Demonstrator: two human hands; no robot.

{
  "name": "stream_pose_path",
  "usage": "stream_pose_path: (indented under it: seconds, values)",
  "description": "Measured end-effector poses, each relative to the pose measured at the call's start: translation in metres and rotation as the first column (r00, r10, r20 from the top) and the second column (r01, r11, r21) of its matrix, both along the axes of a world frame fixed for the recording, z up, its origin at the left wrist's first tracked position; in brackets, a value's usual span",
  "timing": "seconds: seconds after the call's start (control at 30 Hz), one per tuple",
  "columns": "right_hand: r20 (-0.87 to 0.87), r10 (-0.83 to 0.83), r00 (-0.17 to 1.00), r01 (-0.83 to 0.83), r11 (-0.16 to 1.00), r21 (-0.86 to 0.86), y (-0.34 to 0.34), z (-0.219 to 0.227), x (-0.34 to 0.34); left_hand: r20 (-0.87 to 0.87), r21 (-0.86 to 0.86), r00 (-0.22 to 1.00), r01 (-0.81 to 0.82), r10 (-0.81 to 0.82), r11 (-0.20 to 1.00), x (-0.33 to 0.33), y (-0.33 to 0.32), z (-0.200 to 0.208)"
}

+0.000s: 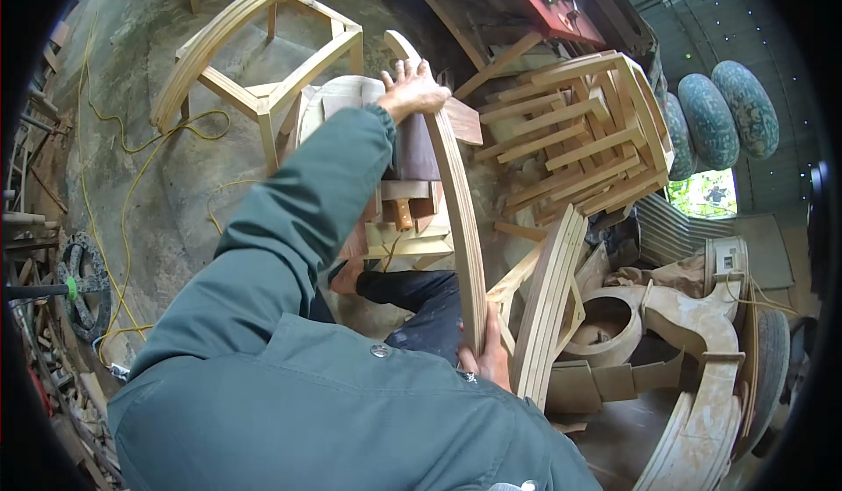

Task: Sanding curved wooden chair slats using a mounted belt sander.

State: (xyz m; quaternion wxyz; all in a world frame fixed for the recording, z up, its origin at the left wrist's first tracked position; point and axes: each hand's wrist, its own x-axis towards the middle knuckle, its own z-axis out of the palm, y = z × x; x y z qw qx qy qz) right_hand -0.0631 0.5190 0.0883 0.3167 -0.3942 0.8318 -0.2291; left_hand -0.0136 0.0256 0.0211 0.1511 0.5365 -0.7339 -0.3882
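Note:
A long curved wooden rail [460,201], pale and layered along its edge, runs from the far middle down toward my body. Near its far end my left hand [414,92] lies across it, its fingers bent over the wood and partly spread. My right hand [491,355] is wrapped around the near end, close to my jacket. Just left of the rail stands a low wooden stand [408,247], with a dark rounded block [414,153] on it and an orange-brown handle [403,215] below. My left forearm hides part of that stand.
A curved wooden frame [263,96] stands at the far left, near a yellow cord [127,254]. Stacked frames [583,131] rise at the far right. Another curved layered piece [548,307] leans beside my right hand. Beyond it sits a rounded housing with a duct [693,315].

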Motion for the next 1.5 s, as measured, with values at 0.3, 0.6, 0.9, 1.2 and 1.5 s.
stream_pose_path:
  seconds: [0.3, 0.6, 0.9, 1.2, 1.5]
  values:
    - [-0.261, 0.300, 0.918, -0.337, 0.935, -0.109, -0.280, -0.033, -0.027, 0.062, 0.006, 0.998, 0.027, -0.027, 1.000, -0.006, -0.121, -0.032]
    - [-0.234, 0.344, 0.909, -0.381, 0.915, -0.135, -0.173, -0.017, -0.034, 0.117, 0.019, 0.993, -0.008, 0.006, 1.000, 0.002, -0.135, -0.045]
    - [-0.258, 0.044, 0.965, -0.092, 0.980, -0.174, 0.107, -0.004, -0.010, -0.017, -0.058, 0.997, 0.073, -0.074, 0.996, -0.002, 0.013, 0.002]
    - [-0.116, -0.095, 0.989, 0.085, 0.992, -0.088, 0.192, 0.045, 0.019, 0.007, -0.092, 0.996, 0.086, -0.085, 0.992, 0.012, 0.128, 0.063]
    - [0.029, -0.265, 0.964, 0.265, 0.964, 0.024, 0.244, 0.140, 0.050, -0.114, 0.047, 0.989, 0.096, -0.091, 0.994, 0.024, 0.192, 0.107]
